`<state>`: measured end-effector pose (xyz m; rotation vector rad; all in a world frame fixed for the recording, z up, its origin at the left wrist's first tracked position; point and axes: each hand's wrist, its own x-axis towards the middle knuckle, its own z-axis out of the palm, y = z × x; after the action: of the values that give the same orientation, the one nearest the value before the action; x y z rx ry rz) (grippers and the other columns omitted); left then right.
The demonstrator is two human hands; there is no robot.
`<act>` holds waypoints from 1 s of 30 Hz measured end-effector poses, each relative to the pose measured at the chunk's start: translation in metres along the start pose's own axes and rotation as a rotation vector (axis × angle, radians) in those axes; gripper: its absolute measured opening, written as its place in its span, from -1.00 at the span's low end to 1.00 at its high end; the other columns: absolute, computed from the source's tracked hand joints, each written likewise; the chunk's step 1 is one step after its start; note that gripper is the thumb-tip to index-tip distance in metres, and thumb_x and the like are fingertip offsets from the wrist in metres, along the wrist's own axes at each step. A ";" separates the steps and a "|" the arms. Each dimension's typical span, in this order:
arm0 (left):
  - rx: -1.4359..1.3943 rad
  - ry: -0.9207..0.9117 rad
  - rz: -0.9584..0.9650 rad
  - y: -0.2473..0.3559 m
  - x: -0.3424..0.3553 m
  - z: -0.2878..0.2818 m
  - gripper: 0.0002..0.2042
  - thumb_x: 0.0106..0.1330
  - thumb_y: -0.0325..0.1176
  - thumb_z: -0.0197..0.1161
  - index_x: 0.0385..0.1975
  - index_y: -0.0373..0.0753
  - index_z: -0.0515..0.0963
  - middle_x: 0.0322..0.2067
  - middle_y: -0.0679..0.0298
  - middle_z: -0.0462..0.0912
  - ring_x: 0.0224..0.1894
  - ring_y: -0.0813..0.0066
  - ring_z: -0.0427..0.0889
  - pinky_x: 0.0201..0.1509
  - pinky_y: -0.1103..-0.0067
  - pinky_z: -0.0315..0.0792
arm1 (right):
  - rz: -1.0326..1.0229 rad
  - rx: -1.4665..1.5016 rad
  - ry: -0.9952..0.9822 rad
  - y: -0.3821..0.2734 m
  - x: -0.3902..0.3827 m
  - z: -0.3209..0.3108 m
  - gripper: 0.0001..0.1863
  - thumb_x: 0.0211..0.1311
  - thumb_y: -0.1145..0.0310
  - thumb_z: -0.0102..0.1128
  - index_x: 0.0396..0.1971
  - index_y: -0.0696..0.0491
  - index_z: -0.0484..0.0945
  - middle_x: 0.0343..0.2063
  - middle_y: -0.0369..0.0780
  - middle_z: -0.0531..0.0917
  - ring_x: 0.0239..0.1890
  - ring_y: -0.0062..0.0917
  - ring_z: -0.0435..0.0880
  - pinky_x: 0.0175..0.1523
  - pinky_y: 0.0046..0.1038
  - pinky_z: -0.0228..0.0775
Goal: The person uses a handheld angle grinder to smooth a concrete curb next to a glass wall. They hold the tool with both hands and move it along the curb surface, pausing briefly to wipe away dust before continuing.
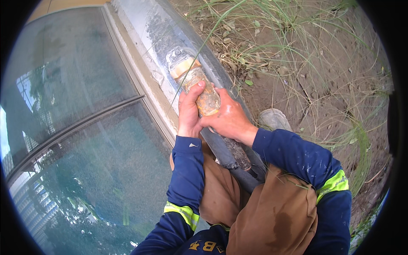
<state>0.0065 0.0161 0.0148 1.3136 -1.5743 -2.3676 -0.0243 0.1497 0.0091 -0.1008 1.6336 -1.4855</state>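
Both my hands grip a dirty, orange-and-grey power tool (pixel 207 100), which looks like an angle grinder. Its grey metal head and orange collar point away from me, resting on or just over a grey concrete ledge (pixel 146 23); I cannot tell whether it touches. My left hand (pixel 190 109) wraps the body's left side, thumb on top. From the right, my right hand (pixel 230 117) closes round the rear of the body, fingers partly hidden. Below the hands, a dirty brown cylindrical piece (pixel 239 156) lies by a dark grey strip between my knees.
A dusty, reflective glass window (pixel 68 76) with a dark frame bar (pixel 80 129) runs along the left of the ledge. On the right are brown soil, dry leaves and long grass (pixel 293 25). A pale flat stone-like thing (pixel 274 119) lies beside my right forearm.
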 end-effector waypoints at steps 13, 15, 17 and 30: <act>-0.010 0.005 0.003 -0.005 -0.001 -0.007 -0.64 0.36 -0.26 0.21 0.00 -0.41 0.46 -0.18 0.03 0.67 -0.18 0.28 0.70 -0.06 0.42 0.63 | -0.018 0.002 0.004 0.002 -0.004 0.002 0.02 -0.16 0.18 0.40 0.33 0.25 0.13 -0.06 0.20 0.61 0.02 0.04 0.63 0.13 -0.20 0.48; 0.009 0.006 -0.004 -0.007 -0.007 -0.001 -0.63 0.36 -0.26 0.22 0.00 -0.42 0.45 -0.17 0.03 0.67 -0.18 0.28 0.70 -0.06 0.42 0.63 | -0.042 0.003 0.018 0.008 -0.010 0.003 0.01 -0.14 0.18 0.41 0.33 0.26 0.12 -0.05 0.21 0.60 0.02 0.05 0.63 0.13 -0.18 0.47; 0.016 0.001 -0.005 -0.011 -0.014 -0.003 -0.62 0.35 -0.26 0.23 0.01 -0.43 0.45 -0.17 0.03 0.67 -0.18 0.29 0.70 -0.05 0.42 0.63 | -0.058 0.015 0.019 0.013 -0.017 0.004 0.01 -0.12 0.19 0.41 0.33 0.26 0.11 -0.04 0.21 0.59 0.03 0.05 0.62 0.13 -0.17 0.47; -0.005 0.009 0.003 -0.031 -0.044 -0.002 -0.59 0.31 -0.23 0.26 0.00 -0.44 0.46 -0.18 0.02 0.67 -0.17 0.26 0.70 -0.03 0.40 0.63 | -0.035 0.013 -0.022 0.029 -0.044 0.004 0.02 -0.10 0.15 0.44 0.33 0.29 0.11 0.01 0.15 0.59 0.07 -0.11 0.64 0.16 -0.28 0.46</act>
<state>0.0492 0.0487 0.0187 1.3184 -1.5660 -2.3593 0.0186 0.1808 0.0097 -0.1386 1.6118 -1.5170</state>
